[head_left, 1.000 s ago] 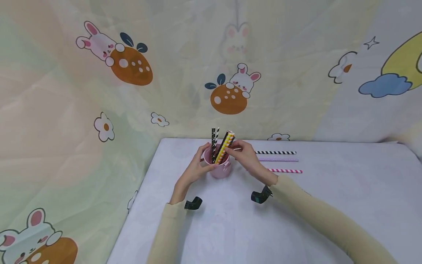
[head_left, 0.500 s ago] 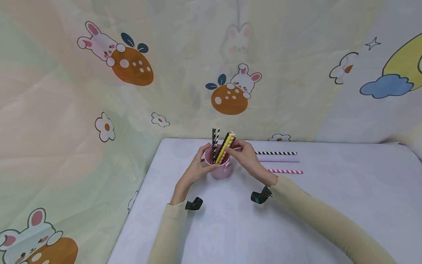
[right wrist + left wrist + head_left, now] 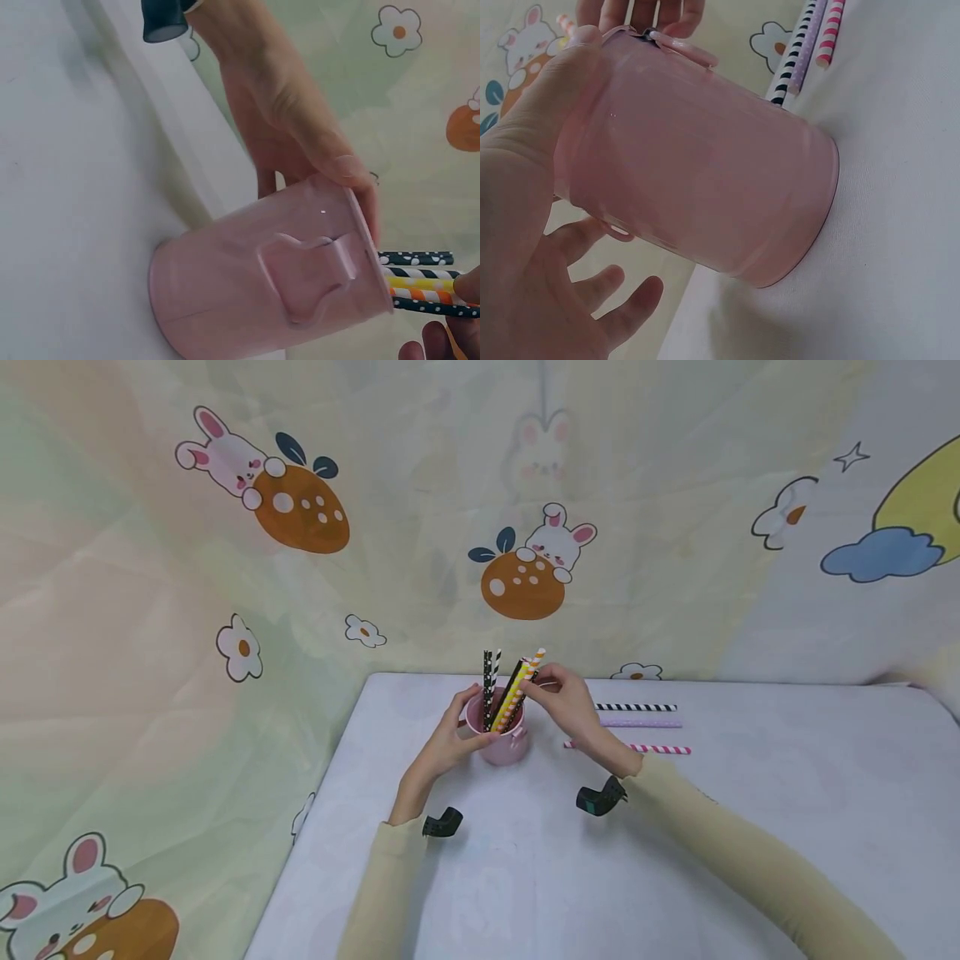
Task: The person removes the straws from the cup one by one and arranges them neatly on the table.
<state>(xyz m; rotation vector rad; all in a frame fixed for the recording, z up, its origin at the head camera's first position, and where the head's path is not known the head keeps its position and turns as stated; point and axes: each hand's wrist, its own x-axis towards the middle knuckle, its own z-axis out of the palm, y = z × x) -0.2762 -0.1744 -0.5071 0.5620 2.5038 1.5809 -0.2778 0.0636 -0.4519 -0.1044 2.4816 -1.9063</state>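
Observation:
My left hand [image 3: 444, 745] grips the small pink bucket [image 3: 504, 752] at its rim, thumb on the near side and fingers round the far side. Several patterned paper straws stand in the bucket, among them a black dotted straw [image 3: 416, 258] and a yellow-and-white straw [image 3: 420, 284]. My right hand [image 3: 567, 703] is at the bucket's right rim. Its thumb and forefinger pinch an orange-and-white striped straw [image 3: 539, 655], whose top stands above its neighbours while its lower end is inside the bucket.
Three straws lie side by side on the white table [image 3: 510, 877] to the right: a black-and-white striped straw [image 3: 637, 707], a purple straw [image 3: 645, 724] and a pink-and-white striped straw [image 3: 660, 749]. A printed cloth [image 3: 420, 510] hangs behind the table.
My right hand has moved up and slightly right, drawing the orange-and-white straw partway up out of the bunch. The left hand and bucket have stayed in place.

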